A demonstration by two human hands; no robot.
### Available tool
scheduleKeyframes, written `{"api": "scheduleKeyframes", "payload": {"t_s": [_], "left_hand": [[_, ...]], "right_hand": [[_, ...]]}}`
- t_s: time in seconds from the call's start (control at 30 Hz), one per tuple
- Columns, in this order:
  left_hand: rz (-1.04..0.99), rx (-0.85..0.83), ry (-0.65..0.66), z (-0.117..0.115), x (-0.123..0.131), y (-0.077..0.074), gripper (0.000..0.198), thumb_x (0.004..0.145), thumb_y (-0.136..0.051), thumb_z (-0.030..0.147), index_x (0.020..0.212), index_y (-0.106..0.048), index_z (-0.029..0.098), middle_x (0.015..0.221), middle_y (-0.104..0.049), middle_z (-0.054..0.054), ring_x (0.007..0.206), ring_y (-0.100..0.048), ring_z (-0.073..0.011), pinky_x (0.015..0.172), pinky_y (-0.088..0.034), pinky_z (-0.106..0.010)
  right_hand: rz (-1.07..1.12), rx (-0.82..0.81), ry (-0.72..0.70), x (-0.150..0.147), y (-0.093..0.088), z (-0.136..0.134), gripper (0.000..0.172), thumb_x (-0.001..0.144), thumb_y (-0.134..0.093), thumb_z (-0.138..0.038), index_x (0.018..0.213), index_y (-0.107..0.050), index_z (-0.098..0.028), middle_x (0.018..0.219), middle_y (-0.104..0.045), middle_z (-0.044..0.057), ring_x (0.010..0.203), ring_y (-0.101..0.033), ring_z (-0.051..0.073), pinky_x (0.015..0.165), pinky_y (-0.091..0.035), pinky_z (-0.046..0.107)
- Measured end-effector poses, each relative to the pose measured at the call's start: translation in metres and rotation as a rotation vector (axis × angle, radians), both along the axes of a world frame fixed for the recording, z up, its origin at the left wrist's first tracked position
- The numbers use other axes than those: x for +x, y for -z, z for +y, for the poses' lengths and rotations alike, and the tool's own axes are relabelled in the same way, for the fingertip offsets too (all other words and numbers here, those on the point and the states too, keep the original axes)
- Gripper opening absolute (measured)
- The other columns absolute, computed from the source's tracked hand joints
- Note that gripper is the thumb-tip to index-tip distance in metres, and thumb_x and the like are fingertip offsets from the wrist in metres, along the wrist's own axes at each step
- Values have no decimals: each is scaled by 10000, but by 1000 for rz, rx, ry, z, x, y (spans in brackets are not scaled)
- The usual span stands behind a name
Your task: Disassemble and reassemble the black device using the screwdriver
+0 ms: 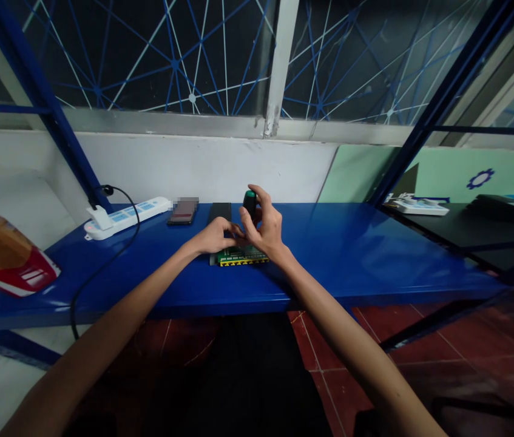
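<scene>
A screwdriver (250, 205) with a green-topped black handle stands nearly upright in my right hand (266, 226). My right fingers are wrapped around the handle, the index finger raised near its top. Beneath both hands lies a green circuit board (244, 257) with a yellow-and-black strip along its front edge. My left hand (216, 235) is over the board's left side, its fingers bent together close to the screwdriver's lower end. What those fingertips pinch, if anything, is hidden, and so is the screwdriver's tip.
The blue table (343, 255) carries a white power strip (127, 218) with a black cable, a phone (184, 211) and a dark flat object (220, 210) behind the board. At left sits a red-and-amber lamp-like part (20, 261). A white device (420, 206) lies at right.
</scene>
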State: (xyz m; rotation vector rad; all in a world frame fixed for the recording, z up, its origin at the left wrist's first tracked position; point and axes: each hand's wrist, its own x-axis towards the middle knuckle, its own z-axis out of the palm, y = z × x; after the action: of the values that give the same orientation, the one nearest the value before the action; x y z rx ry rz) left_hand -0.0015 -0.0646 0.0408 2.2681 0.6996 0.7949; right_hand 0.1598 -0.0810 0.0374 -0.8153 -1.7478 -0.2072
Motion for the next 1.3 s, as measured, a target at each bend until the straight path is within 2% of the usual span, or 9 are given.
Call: {"api": "scheduleKeyframes", "payload": {"t_s": [0.17,0.33,0.53,0.83,1.07,1.3], "left_hand": [[16,-4,51,-1,0,-1,139,745,-631,151,788,-761,129,810,-737,-66,792,-656,-166,793,-495,-275],[12,-22,-11,-1,1,3,174,731,-710,228,865,-760,127,815,-741,-73,802,-667,-188,758,-499,-287],[-2,-57,-25,0,2,5,183,718,-729,244,849,-769,123,813,-748,-84,829,-682,-215,775,-511,-301],[43,-58,30,-4,1,-2,158,756,-683,231,841,-775,136,810,-750,-68,814,-681,-195,803,-508,-291],[47,-49,67,-3,-1,0,158,781,-682,257,815,-769,130,807,-744,-72,782,-672,-175,777,-509,-279],[-15,8,-55,1,0,6,203,736,-716,301,808,-767,119,780,-744,-78,792,-680,-199,769,-503,-283]], "right_hand": [[1,8,-6,0,0,0,431,934,-428,-345,1339,-369,-209,1065,-637,81,635,-587,135,536,-451,295],[21,23,-3,-1,0,1,418,937,-431,-331,1331,-374,-201,1049,-645,82,617,-577,130,541,-454,294],[21,17,-10,-1,0,1,420,937,-430,-346,1331,-373,-211,1031,-642,72,587,-557,120,544,-460,294],[13,-6,-35,0,-1,-1,411,947,-408,-336,1338,-371,-216,1030,-636,67,576,-558,115,556,-469,299],[20,15,-28,0,0,0,412,934,-416,-294,1335,-394,-205,985,-647,60,570,-559,118,547,-460,298],[48,51,29,-2,-2,-1,424,897,-487,-343,1297,-435,-214,903,-627,32,499,-501,98,521,-434,293]]}}
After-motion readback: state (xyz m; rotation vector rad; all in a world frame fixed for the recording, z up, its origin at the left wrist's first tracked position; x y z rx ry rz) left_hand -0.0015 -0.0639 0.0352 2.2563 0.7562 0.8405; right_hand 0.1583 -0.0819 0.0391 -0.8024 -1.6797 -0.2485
